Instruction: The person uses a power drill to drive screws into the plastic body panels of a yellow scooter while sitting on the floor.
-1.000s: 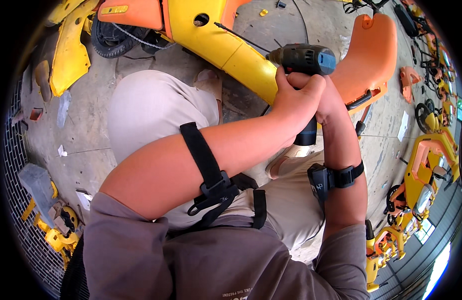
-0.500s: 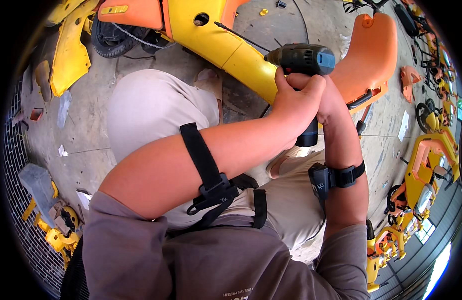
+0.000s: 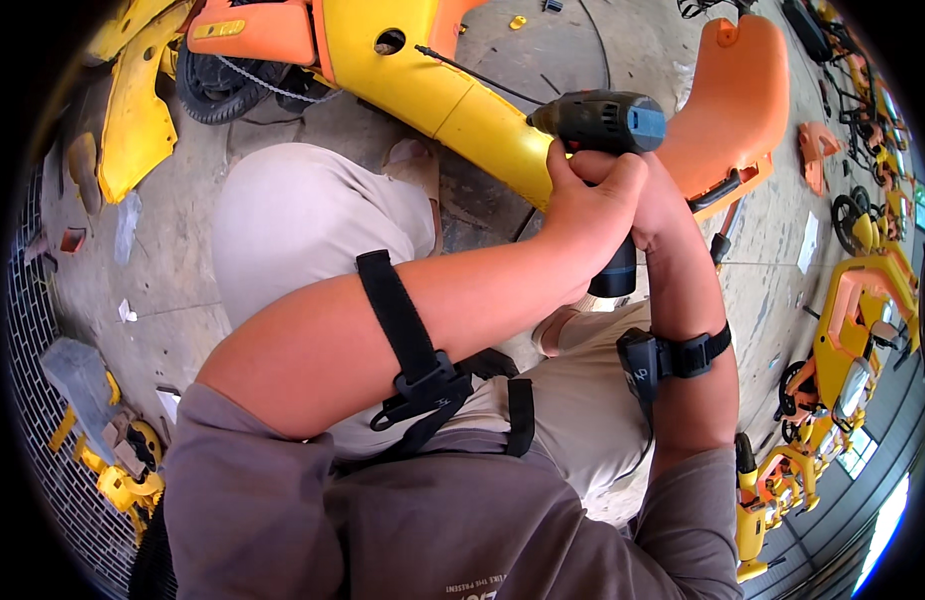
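Observation:
Both of my hands are wrapped round a black cordless drill (image 3: 610, 120), its battery base showing below them. My left hand (image 3: 597, 200) crosses in front of the grip, thumb raised beneath the drill body, and my right hand (image 3: 657, 205) is closed behind it, partly hidden. The drill points left at a long yellow body panel (image 3: 452, 115), its tip at or very near the panel's right edge; contact is unclear. An orange curved part (image 3: 742, 85), perhaps a seat, with a black handle (image 3: 717, 190) on its lower edge lies just right of the drill.
An orange panel (image 3: 252, 40) and black tyre (image 3: 217, 90) adjoin the yellow body at top left. Loose yellow panels (image 3: 132, 140) lie on the concrete floor (image 3: 172, 270). Yellow and orange two-wheelers (image 3: 847, 350) line the right side; a grey block (image 3: 77, 380) and yellow parts sit lower left.
Over the last half second the yellow body and orange part have shifted slightly up and left in view, and the drill very slightly too. My grip on it is unchanged.

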Demonstrator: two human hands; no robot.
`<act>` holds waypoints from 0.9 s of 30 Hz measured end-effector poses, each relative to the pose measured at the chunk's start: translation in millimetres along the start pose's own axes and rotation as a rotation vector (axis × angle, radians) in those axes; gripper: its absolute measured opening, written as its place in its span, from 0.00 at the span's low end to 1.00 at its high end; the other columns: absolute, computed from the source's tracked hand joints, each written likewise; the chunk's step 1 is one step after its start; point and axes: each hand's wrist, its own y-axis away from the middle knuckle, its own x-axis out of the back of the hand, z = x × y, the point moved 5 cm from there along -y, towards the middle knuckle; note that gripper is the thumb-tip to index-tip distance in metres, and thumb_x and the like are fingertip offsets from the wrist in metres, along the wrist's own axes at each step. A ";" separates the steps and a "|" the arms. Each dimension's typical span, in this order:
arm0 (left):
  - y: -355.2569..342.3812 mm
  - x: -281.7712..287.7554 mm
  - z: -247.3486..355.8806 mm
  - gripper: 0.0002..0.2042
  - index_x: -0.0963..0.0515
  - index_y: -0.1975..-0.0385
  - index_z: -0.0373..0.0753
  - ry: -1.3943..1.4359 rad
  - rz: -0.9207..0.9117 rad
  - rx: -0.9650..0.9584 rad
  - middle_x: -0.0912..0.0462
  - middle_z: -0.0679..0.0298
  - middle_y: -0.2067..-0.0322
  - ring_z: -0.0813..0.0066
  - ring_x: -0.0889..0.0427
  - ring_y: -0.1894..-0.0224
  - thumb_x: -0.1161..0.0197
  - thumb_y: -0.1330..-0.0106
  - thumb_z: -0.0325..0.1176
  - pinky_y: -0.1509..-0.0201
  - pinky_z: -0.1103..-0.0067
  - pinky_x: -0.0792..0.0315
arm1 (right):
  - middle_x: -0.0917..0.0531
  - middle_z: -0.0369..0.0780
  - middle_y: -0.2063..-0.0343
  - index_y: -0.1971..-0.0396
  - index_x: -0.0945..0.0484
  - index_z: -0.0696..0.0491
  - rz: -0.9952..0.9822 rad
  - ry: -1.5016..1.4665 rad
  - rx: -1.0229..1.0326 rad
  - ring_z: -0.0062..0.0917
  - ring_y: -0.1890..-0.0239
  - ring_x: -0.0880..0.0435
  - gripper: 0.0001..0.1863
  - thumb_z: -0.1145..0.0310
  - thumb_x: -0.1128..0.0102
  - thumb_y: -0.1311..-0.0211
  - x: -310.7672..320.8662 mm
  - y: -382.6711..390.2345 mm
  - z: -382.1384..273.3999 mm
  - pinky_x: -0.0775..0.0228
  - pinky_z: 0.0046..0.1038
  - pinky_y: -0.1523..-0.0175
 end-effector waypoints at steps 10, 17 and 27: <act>-3.5 5.4 7.3 0.53 0.65 0.26 0.33 0.021 0.025 0.012 0.28 0.43 0.44 0.58 0.21 0.45 0.39 0.41 0.52 0.45 0.69 0.23 | 0.18 0.36 0.74 0.68 0.17 0.59 -0.017 -0.021 -0.010 0.19 0.73 0.21 0.07 0.74 0.35 0.47 -7.6 -7.9 -4.6 0.28 0.27 0.69; -3.9 8.9 10.5 0.53 0.65 0.25 0.33 0.015 0.049 -0.004 0.29 0.42 0.42 0.57 0.23 0.43 0.38 0.41 0.52 0.43 0.68 0.24 | 0.18 0.36 0.74 0.67 0.17 0.59 -0.048 -0.034 -0.005 0.20 0.73 0.21 0.07 0.74 0.35 0.47 -11.7 -12.1 -6.3 0.27 0.27 0.68; -7.3 9.8 13.0 0.52 0.63 0.26 0.33 0.007 0.068 -0.029 0.29 0.43 0.43 0.56 0.23 0.43 0.38 0.41 0.52 0.43 0.68 0.25 | 0.18 0.36 0.74 0.68 0.17 0.60 -0.058 -0.073 -0.015 0.20 0.74 0.21 0.06 0.75 0.35 0.47 -13.5 -18.6 -6.5 0.27 0.27 0.70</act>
